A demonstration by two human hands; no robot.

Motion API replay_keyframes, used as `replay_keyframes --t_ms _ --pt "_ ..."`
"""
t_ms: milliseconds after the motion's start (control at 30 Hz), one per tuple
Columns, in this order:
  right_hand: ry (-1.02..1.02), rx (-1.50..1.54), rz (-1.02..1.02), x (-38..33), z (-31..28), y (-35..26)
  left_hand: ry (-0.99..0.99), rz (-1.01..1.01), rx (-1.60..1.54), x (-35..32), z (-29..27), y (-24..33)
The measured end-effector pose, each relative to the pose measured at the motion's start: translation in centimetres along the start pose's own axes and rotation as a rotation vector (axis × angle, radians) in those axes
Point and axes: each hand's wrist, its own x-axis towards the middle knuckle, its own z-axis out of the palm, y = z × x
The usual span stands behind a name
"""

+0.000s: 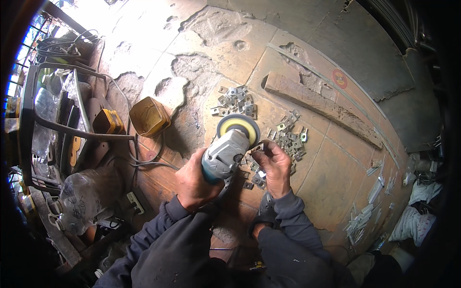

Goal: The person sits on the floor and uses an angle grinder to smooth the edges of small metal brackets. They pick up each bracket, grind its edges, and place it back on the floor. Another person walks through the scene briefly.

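My left hand [194, 180] is wrapped round the body of an angle grinder [223, 156], its grey head pointing away from me. A round disc [238, 128] with a yellowish middle and dark rim faces up on the grinder. Close by the disc's right edge, my right hand [273, 168] pinches a small metal clip [258, 148] between thumb and fingers. Beyond the disc lies a pile of small metal clips [236, 102]. A second pile of clips [291, 139] spreads to the right of my right hand, and several more lie under the hands.
A wooden beam [321, 108] lies across the tiles at the far right. On the left stand a cut-open yellow container [150, 117] and a dark metal frame [81, 133]. A cable [132, 156] runs over the floor near a power strip [135, 203]. Metal strips [361, 218] lie scattered at the right.
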Motion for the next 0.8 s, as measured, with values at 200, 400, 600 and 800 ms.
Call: replay_keyframes --t_ms 200,400,600,800 --pt "-0.103 0.302 0.004 0.2 -1.6 0.3 -0.001 -0.024 0.009 -0.3 0.1 -0.4" --pt "-0.096 0.128 0.008 0.4 -2.2 0.6 -0.039 -0.082 -0.158 -0.7 -0.5 -0.7" --pt "-0.062 -0.033 -0.013 0.5 -1.9 0.4 -0.139 -0.093 -0.213 -0.4 -0.7 -0.3" --pt "-0.088 -0.109 -0.048 0.6 -1.8 0.6 -0.136 -0.08 -0.232 -0.4 -0.4 -0.5"
